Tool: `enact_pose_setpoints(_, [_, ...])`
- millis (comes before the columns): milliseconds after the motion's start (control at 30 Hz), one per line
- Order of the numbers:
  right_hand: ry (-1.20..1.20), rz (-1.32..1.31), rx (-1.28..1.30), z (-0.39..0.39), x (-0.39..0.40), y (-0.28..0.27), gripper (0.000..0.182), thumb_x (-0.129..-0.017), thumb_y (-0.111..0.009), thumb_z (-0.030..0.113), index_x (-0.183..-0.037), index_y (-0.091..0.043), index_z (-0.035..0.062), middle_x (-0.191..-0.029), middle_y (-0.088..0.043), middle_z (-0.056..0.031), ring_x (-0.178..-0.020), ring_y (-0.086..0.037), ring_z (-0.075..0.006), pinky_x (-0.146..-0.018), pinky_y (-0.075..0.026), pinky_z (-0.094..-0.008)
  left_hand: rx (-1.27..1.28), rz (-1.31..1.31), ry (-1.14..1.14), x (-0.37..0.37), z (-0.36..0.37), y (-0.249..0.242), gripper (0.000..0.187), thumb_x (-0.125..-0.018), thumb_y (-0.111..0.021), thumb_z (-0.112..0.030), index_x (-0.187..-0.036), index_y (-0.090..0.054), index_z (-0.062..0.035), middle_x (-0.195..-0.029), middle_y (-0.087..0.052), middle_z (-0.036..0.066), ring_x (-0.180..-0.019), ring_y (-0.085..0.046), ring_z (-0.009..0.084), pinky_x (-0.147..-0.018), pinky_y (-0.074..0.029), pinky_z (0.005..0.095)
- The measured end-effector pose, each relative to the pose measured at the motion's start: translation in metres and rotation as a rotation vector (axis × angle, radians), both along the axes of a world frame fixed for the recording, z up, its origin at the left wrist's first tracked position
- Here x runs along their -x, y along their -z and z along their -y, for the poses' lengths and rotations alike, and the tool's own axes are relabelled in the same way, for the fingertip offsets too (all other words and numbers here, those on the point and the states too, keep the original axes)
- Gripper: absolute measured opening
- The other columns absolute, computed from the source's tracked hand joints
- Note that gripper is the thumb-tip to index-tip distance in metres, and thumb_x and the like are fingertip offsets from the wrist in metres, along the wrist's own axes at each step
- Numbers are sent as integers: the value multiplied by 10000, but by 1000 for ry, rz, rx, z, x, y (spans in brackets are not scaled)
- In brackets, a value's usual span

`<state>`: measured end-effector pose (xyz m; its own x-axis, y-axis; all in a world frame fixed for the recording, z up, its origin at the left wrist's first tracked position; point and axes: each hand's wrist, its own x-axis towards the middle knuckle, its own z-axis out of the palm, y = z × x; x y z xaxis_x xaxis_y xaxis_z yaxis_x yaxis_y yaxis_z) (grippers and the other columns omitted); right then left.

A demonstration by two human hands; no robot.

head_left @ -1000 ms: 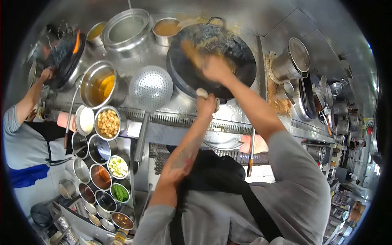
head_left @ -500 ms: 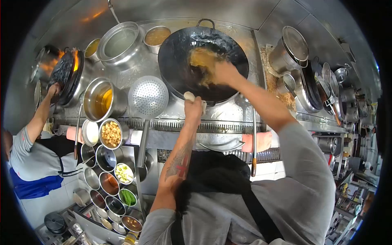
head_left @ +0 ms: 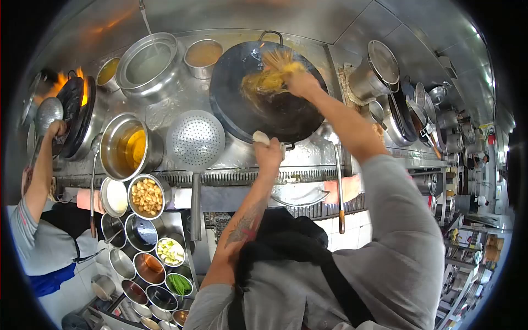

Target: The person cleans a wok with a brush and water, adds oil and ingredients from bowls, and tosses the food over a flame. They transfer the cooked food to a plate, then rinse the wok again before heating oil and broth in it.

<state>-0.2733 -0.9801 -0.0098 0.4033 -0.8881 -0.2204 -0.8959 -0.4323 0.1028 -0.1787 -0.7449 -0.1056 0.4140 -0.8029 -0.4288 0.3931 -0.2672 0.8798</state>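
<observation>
A large black wok (head_left: 236, 118) rests on the steel range in front of me. With my left hand (head_left: 268, 155) I grip its near handle through a folded white cloth (head_left: 260, 137). My right hand (head_left: 301, 83) is over the inside of the wok, closed on what looks like a bamboo wok brush (head_left: 278, 59), its thin bristles fanned out toward the far rim. Part of the brush and the yellowish area (head_left: 264, 82) beside it are smeared by motion. The wok's inner surface looks dark and wet, with faint haze above it.
Left of the wok are a perforated skimmer (head_left: 196, 140), a pot of yellow oil (head_left: 132, 148) and a bowl of fried pieces (head_left: 146, 196). A long-handled ladle (head_left: 340, 187) lies at right. A co-worker's hand (head_left: 56, 130) is beside a flaming wok (head_left: 71, 104).
My right hand has swept the brush across the wok, and its bristles now show near the far side. My left hand keeps its grip. The co-worker's hand has moved, with a ladle now visible there.
</observation>
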Motion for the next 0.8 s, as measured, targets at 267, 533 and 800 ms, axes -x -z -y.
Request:
enact_pose_setpoints(267, [-111, 518, -204, -179, -7, -47, 333, -891, -585, 333, -1141, -709, 151, -1002, -688, -252, -979, -663, -418, -913, -522, -484, 172, 222, 70, -46, 1, 16, 196, -894, -607, -110, -1017, -522, 17, -814, -596, 71, -632, -566, 139, -495, -461, 321])
enact_pose_setpoints(533, [160, 69, 28, -203, 190, -116, 405, -866, -610, 276, -1225, -661, 96, -992, -697, -236, -924, -678, -397, -856, -540, -471, -93, 274, 431, -150, -11, -146, 158, -910, -599, -160, -897, -544, -13, -696, -590, 96, -452, -531, 173, -339, -394, 320])
enact_pose_setpoints(800, [413, 881, -68, -285, 184, -81, 453, -876, -619, 328, -1257, -653, 86, -990, -704, -242, -892, -714, -337, -813, -558, -402, -166, 507, 512, -109, -13, -212, 181, -945, -563, -199, -921, -561, -20, -685, -597, 89, -461, -539, 162, -356, -405, 281])
